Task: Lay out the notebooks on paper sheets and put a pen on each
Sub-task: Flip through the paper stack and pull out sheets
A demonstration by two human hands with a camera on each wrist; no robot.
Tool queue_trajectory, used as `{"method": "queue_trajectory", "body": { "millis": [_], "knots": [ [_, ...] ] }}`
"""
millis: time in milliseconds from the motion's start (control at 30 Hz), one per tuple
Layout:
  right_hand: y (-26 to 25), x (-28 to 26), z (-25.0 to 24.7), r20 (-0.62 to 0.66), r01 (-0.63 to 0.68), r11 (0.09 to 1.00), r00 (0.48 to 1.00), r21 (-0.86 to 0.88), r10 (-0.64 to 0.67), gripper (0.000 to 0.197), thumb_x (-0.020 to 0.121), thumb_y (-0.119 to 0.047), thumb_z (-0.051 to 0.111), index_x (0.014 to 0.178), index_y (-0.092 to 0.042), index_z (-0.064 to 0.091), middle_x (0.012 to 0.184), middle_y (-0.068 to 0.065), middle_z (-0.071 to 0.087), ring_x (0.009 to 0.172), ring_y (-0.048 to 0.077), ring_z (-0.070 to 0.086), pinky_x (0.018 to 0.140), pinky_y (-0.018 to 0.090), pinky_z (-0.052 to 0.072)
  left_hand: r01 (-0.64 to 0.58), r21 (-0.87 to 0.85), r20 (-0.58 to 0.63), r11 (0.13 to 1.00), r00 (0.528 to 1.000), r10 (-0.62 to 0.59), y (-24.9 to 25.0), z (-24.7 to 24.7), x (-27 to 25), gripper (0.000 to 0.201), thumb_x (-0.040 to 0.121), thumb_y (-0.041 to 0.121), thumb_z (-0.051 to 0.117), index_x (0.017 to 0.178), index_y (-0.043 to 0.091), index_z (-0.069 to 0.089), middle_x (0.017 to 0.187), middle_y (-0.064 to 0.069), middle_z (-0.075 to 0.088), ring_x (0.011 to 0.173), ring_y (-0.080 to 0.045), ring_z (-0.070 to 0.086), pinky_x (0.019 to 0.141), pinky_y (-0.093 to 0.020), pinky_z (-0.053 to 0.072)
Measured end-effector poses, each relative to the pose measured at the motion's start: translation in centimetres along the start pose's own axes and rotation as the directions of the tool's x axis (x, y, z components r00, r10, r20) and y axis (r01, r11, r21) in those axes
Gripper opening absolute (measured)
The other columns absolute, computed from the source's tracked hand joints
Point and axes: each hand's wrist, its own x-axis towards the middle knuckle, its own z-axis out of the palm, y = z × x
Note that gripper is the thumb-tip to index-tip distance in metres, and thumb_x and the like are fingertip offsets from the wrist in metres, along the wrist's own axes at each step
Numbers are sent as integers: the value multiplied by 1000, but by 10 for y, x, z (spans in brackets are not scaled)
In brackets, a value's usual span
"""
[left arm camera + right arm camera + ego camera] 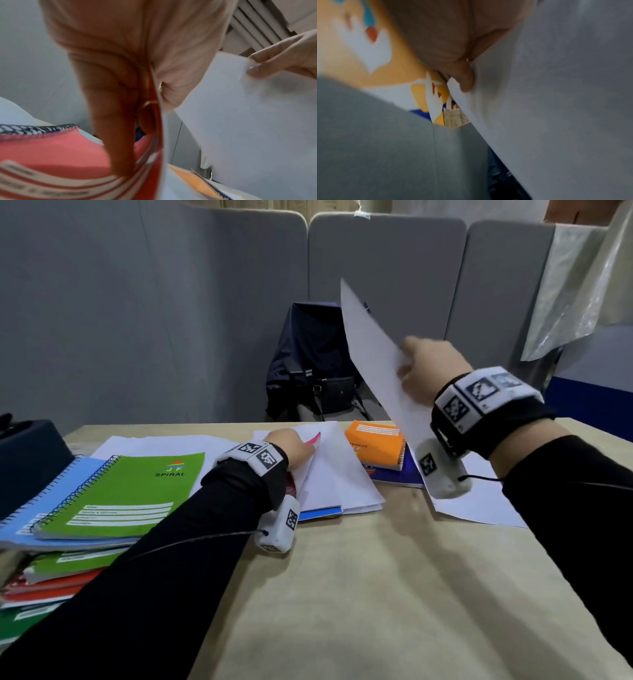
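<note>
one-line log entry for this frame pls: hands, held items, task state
left hand: grips red notebook under loose sheets | right hand: pinches paper sheet raised over table | pens: none visible | state: layout not done

Near table (376,594) bare; notebook stack (85,508) crowds left

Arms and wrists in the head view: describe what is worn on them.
Both arms wear black long sleeves. The left wrist and the right wrist each carry a black strap with white blocks printed with black square codes. A white coded camera pod hangs under each, with a thin black cable running back along the sleeve.
</note>
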Motion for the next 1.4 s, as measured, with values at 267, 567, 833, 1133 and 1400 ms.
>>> {"method": "queue_trajectory", "body": {
  "millis": [267,567,833,1133,1400],
  "knots": [
    [23,-1,53,173,-341,849,940,404,295,22,84,-13,56,104,-6,62,94,11,62,84,28,57,73,28,42,13,-192,-203,981,978,-53,-42,-38,-11,29,91,6,38,102,-8,60,109,-27,64,98,-41,63,81,-38,50],
    [30,-24,116,323,-435,848,884,304,338,9,84,-11,56,77,-11,50,76,9,56,70,27,53,66,28,38,-67,-335,-334,940,941,-52,-72,-63,-16,26,94,6,36,88,-4,60,80,-18,58,65,-39,68,45,-33,57],
    [8,-12,135,399,-424,829,875,364,273,31,88,-4,54,113,15,54,116,32,60,66,27,50,60,31,39,-102,-470,-242,877,970,-17,-72,-65,-17,26,98,13,35,79,8,53,70,-8,44,43,-22,62,68,-39,57],
    [-7,-13,136,478,-369,890,853,268,210,34,92,-11,57,121,6,55,126,23,58,117,34,54,78,30,41,-117,-504,-192,856,981,20,-63,-63,-19,15,98,12,39,87,11,49,66,-7,32,39,-20,63,65,-38,46],
    [-5,-10,140,502,-386,869,842,308,196,20,93,-11,58,109,1,57,126,21,59,89,21,46,64,26,35,-89,-571,-156,816,988,-2,-59,-59,-23,19,99,17,38,92,10,54,85,-12,41,49,-24,63,56,-28,57]
  ]
}}
